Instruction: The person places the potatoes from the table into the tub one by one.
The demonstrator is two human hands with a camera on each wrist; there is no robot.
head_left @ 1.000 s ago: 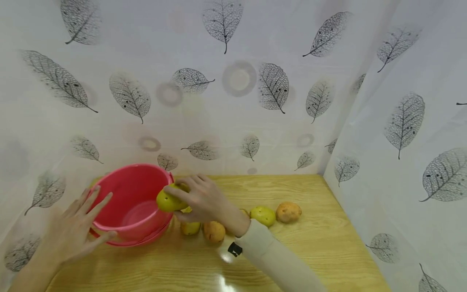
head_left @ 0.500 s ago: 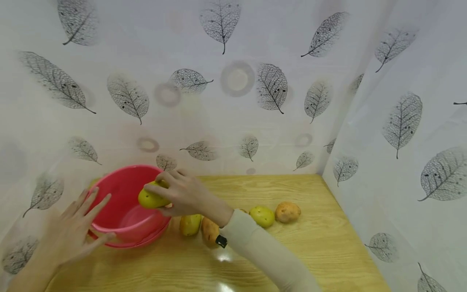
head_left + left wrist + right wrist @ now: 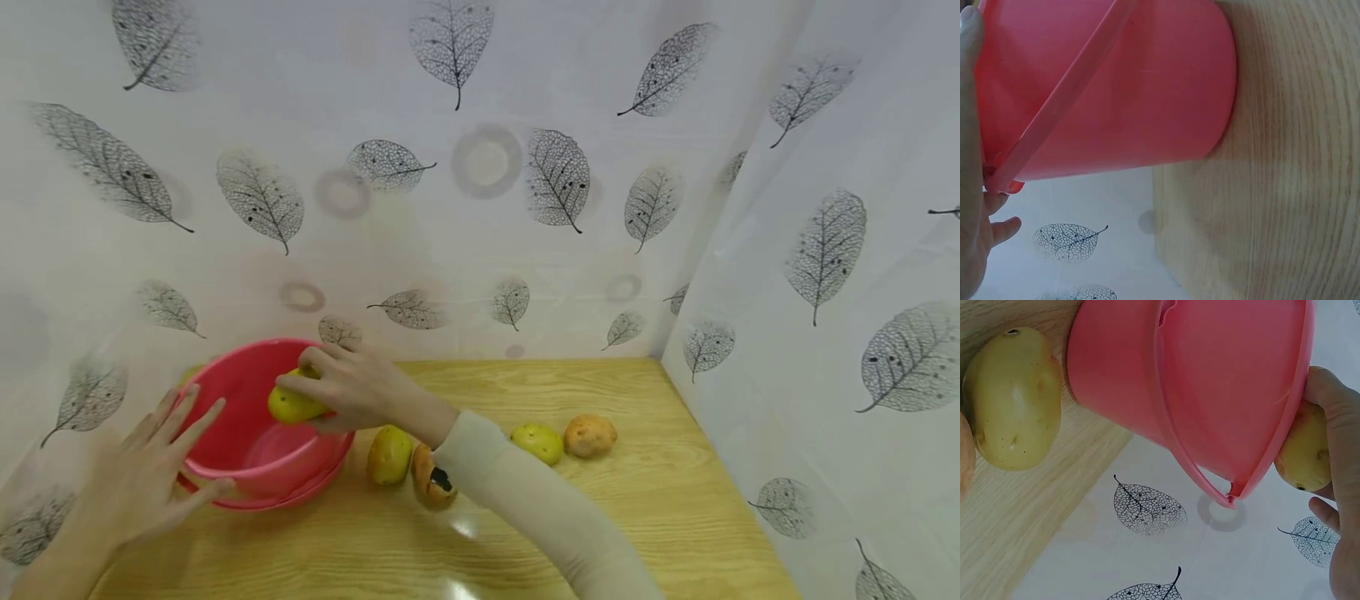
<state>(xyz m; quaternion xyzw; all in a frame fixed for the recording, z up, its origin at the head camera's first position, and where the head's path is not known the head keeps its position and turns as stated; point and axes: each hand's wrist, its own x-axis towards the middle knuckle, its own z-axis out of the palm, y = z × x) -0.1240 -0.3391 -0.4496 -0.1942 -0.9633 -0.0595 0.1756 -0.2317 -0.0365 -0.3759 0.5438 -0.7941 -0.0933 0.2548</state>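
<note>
My right hand (image 3: 358, 390) grips a yellow-green potato (image 3: 291, 406) over the right side of a pink bucket (image 3: 300, 473). In the right wrist view that potato (image 3: 1305, 450) sits between thumb and fingers beside the bucket's rim. My left hand (image 3: 142, 479) rests with spread fingers against the bucket's left rim; the left wrist view shows its fingertips by the end of the bucket's handle (image 3: 1066, 94). Right of the bucket lie a yellow potato (image 3: 390, 455) and a brown potato (image 3: 424, 467), the latter partly covered by a small black piece at my right wrist.
Farther right on the wooden table (image 3: 660, 517) lie another yellow-green potato (image 3: 542, 442) and a light brown potato (image 3: 590, 436), touching or nearly so. A white leaf-printed sheet (image 3: 480, 250) hangs behind the table and along its right side.
My right hand has carried the yellow-green potato left, from the bucket's right rim to over its opening. My left hand has stayed on the left rim.
</note>
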